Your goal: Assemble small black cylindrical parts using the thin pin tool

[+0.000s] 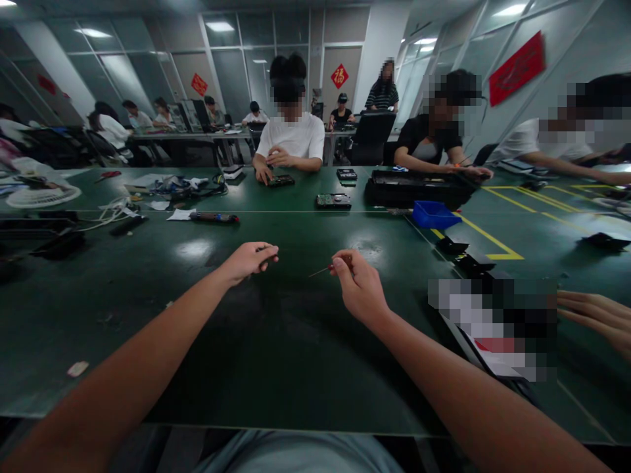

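Both my arms reach out over a dark green table (pixel 276 341). My right hand (pixel 359 284) is closed in a pinch on a thin screwdriver (pixel 321 270) whose tip points left, just above the table. My left hand (pixel 250 259) is curled shut with the fingertips pressed together; something small and dark may sit in them, but I cannot make it out. The two hands are about a hand's width apart.
A blue bin (pixel 434 214), a black tray (pixel 417 187), circuit boards (pixel 333 201) and a marker (pixel 215 217) lie farther back. Other people sit across the table. Another person's fingers (pixel 594 314) rest at the right edge, next to a blurred object (pixel 493 325).
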Tool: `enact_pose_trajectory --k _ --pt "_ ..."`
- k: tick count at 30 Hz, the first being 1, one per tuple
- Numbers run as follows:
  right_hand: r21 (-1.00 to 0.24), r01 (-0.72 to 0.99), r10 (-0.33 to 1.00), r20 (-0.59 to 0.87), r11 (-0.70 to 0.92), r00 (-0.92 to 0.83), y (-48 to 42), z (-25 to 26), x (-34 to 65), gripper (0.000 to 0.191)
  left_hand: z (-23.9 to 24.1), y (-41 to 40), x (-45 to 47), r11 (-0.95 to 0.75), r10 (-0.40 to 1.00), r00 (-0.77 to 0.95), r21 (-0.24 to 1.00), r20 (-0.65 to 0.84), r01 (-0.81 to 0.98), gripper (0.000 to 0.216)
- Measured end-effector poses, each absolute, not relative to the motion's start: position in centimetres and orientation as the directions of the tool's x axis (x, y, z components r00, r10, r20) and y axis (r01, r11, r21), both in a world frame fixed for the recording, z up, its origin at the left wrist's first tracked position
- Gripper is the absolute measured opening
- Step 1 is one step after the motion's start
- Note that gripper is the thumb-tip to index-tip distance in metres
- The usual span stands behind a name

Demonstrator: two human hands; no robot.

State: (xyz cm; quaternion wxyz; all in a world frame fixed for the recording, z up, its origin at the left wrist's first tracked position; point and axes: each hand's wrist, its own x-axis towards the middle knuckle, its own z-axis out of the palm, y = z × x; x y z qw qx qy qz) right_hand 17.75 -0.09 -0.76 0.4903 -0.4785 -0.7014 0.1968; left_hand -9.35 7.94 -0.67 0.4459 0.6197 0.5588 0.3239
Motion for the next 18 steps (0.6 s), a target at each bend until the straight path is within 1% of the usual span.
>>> enact_pose_trajectory --k 1,3,5,7,9,11,13,16,18 --pt "-0.746 0.48 0.866 0.496 0.462 -0.063 -0.1 -0.8 17.7 0.017 -0.6 8.2 -10.2 0.103 0.984 0.113 0.962 -0.135 0.255 0.027" --pt "-0.748 0.486 0.872 0.485 0.452 -0.066 -0.1 -0.7 17.7 0.017 -0.2 8.8 -12.2 0.194 0.981 0.03 0.98 -0.193 -0.037 0.02" --pt "-0.751 0.489 0.877 0.476 0.444 -0.066 -0.1 -0.7 17.8 0.017 0.3 9.2 -14.7 0.228 0.967 -0.047 0.935 -0.249 -0.271 0.012" --pt "-0.752 0.485 0.876 0.478 0.446 -0.065 0.0 -0.8 17.8 0.017 0.9 9.0 -17.3 0.218 0.944 -0.134 0.877 -0.301 -0.428 0.01" --pt "-0.752 0.483 0.875 0.48 0.449 -0.067 0.0 -0.8 17.8 0.017 1.6 8.4 -19.9 0.177 0.927 -0.215 0.864 -0.307 -0.472 0.013" --pt "-0.75 0.489 0.878 0.472 0.445 -0.075 0.0 -0.8 17.8 0.017 2.3 7.3 -22.4 0.122 0.913 -0.29 0.871 -0.287 -0.477 0.021" --pt "-0.751 0.494 0.884 0.46 0.439 -0.086 0.0 -0.8 17.7 0.017 2.9 6.1 -24.7 0.07 0.889 -0.372 0.882 -0.267 -0.465 0.022" --pt "-0.758 0.489 0.89 0.447 0.432 -0.094 0.0 -0.9 17.6 0.017 3.5 4.5 -28.2 -0.001 0.803 -0.54 0.906 -0.251 -0.423 0.017" --pt "-0.767 0.479 0.893 0.44 0.426 -0.09 0.1 -1.0 17.5 0.017 3.7 3.5 -30.5 -0.034 0.741 -0.624 0.914 -0.248 -0.404 0.02"
